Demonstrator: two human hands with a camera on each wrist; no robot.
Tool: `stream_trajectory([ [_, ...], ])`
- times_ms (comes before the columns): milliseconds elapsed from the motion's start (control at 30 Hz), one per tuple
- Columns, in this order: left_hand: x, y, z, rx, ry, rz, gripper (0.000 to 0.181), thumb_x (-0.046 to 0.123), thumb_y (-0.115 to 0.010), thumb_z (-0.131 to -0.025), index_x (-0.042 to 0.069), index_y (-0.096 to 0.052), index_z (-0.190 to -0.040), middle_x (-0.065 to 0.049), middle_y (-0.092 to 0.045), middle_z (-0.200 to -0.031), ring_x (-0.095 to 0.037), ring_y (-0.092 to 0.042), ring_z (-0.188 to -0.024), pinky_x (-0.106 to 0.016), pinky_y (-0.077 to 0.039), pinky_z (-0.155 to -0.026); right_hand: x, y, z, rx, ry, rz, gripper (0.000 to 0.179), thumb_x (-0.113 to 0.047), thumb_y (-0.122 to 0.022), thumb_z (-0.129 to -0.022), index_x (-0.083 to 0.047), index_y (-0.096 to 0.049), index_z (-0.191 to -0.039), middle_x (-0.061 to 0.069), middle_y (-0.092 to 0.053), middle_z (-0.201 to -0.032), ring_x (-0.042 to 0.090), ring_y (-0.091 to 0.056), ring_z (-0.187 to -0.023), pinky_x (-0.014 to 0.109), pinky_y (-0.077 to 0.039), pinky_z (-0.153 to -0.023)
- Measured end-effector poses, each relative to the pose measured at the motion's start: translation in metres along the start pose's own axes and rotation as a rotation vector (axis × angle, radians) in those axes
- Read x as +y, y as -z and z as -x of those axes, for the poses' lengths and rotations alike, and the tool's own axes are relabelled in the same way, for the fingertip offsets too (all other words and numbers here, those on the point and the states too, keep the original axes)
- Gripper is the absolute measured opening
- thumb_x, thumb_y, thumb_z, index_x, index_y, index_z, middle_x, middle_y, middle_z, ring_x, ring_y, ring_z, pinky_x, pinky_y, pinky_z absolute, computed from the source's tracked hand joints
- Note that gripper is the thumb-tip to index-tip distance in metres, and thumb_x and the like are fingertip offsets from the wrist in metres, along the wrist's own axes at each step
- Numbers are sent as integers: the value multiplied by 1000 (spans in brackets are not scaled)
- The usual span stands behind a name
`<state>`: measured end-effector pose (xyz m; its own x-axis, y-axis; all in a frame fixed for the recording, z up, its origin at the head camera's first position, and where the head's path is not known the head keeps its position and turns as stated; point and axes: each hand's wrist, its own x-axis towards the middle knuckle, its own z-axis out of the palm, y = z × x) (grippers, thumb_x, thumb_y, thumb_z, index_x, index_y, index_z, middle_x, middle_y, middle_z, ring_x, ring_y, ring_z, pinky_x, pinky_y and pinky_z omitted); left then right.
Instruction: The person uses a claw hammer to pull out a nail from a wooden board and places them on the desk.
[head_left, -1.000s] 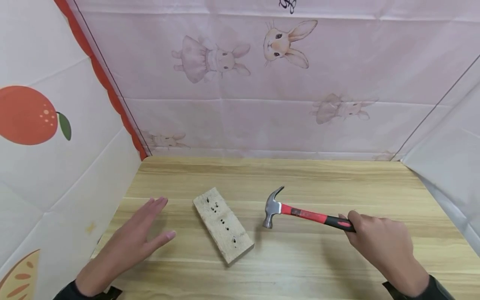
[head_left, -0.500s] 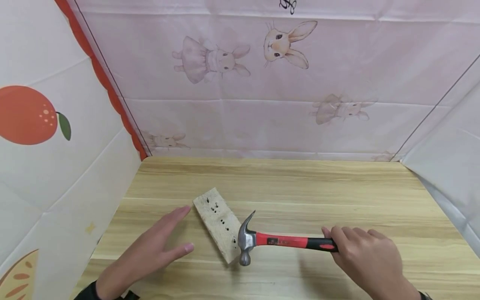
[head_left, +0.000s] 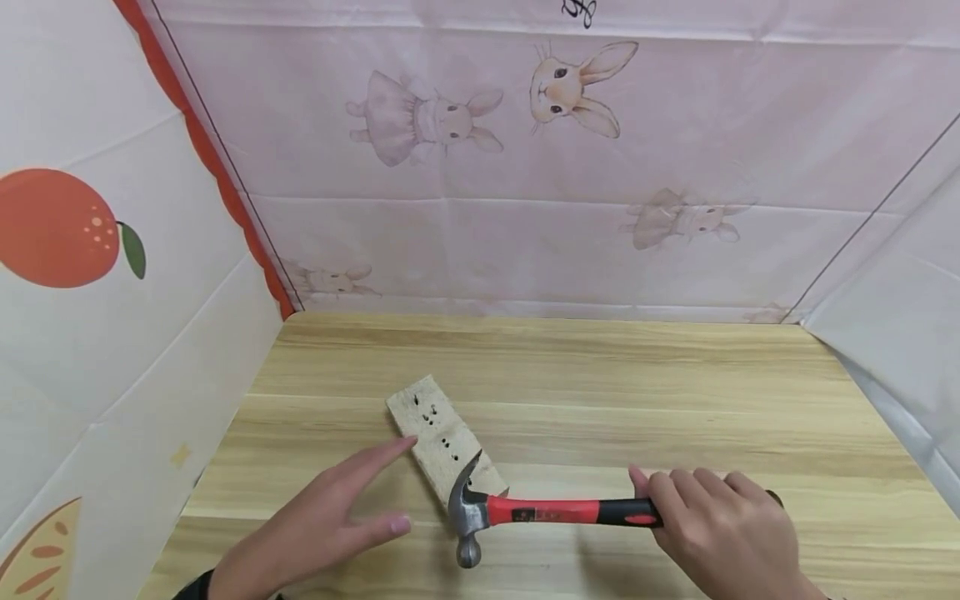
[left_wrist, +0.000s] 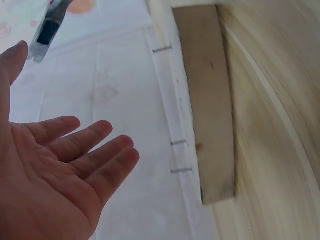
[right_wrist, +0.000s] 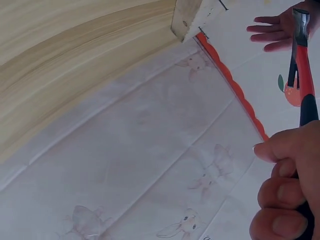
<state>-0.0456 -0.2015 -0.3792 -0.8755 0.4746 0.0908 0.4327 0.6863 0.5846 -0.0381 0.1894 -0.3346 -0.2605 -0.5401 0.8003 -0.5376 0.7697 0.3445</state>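
Note:
A claw hammer [head_left: 543, 511] with a red and black handle is gripped by my right hand [head_left: 723, 529] near the handle's end. Its steel head hangs above the near end of a pale wooden block [head_left: 427, 437] and hides part of it. The block lies slanted on the table, its top marked by several dark holes. In the left wrist view, thin nails [left_wrist: 178, 143] stick out of that face. My left hand [head_left: 315, 521] hovers at the block's left side with fingers spread and extended, holding nothing; a fingertip overlaps the block's edge in the head view.
The wood-grain table [head_left: 637, 375] ends at a pink cloth wall [head_left: 525, 250] with rabbit prints. White cloth walls stand at the left [head_left: 150, 367] and right [head_left: 900, 317].
The hammer has come left and nearer to me, from right of the block to over its near end. My left hand has moved right, up to the block. The block has stayed put.

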Motion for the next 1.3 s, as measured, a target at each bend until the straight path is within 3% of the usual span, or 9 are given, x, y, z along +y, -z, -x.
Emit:
stream_trajectory([
  [133, 7, -1, -1, -39, -42, 70, 69, 54, -60, -88, 39, -27, -147, 13, -38, -146, -12, -47, -120, -45, -46, -94, -3, 1, 0, 13, 22, -4, 44, -20, -50, -95, -8, -36, -55, -5, -20, -47, 8, -16, -38, 19, -8, -38],
  [267, 10, -3, -3, -56, -133, 122, 67, 44, -63, -90, 34, -29, -147, 8, -42, -145, -9, -55, -107, -39, -50, -86, -6, -2, 3, 69, 32, 20, 45, -20, -54, -93, -10, -33, -54, -6, -15, -49, 6, -10, -42, 20, -4, -42],
  [367, 12, -5, -5, -90, -183, 186, 65, 37, -64, -91, 29, -31, -147, 6, -47, -141, -9, -55, -106, -34, -51, -81, -9, -3, 5, 98, 36, 31, 46, -20, -56, -92, -11, -32, -54, -6, -13, -50, 5, -8, -44, 21, -3, -44],
  [533, 17, -9, -7, -157, -210, 315, 60, 33, -65, -90, 25, -39, -143, 8, -60, -125, -8, -57, -104, -28, -51, -77, -12, -3, 5, 94, 48, 25, 46, -19, -55, -91, -11, -31, -53, -5, -13, -50, 6, -7, -45, 21, -3, -44],
  [767, 21, -16, -13, -147, -318, 382, 40, 25, -64, -91, 18, -54, -130, 8, -67, -110, -7, -61, -92, -25, -52, -72, -13, -2, 3, 71, 57, 13, 44, -19, -54, -93, -9, -33, -54, -5, -15, -49, 7, -10, -42, 20, -4, -43],
  [867, 21, -19, -15, -140, -299, 395, 33, 25, -64, -91, 17, -59, -123, 9, -69, -102, -5, -63, -86, -27, -54, -72, -13, -2, 3, 40, 47, 10, 44, -19, -53, -94, -9, -33, -55, -4, -15, -49, 7, -11, -41, 20, -5, -42],
  [1067, 24, -22, -22, -176, -140, 450, 27, 34, -65, -89, 20, -65, -112, 11, -71, -93, -6, -66, -84, -27, -54, -71, -11, -6, 7, 23, 31, 16, 46, -20, -53, -94, -10, -32, -54, -4, -15, -49, 8, -12, -41, 20, -5, -41],
  [1167, 25, -23, -24, -165, -117, 473, 24, 35, -65, -89, 20, -66, -108, 10, -71, -91, -8, -66, -81, -27, -55, -69, -10, -8, 9, 5, 19, 12, 46, -21, -52, -95, -9, -32, -55, -4, -16, -50, 8, -13, -41, 21, -7, -41],
  [1300, 25, -25, -27, -125, -138, 507, 21, 30, -68, -88, 19, -66, -105, 7, -71, -89, -10, -67, -79, -28, -55, -68, -10, -8, 6, -25, -3, 7, 48, -24, -50, -97, -9, -32, -55, -3, -18, -49, 9, -16, -40, 21, -10, -39],
])
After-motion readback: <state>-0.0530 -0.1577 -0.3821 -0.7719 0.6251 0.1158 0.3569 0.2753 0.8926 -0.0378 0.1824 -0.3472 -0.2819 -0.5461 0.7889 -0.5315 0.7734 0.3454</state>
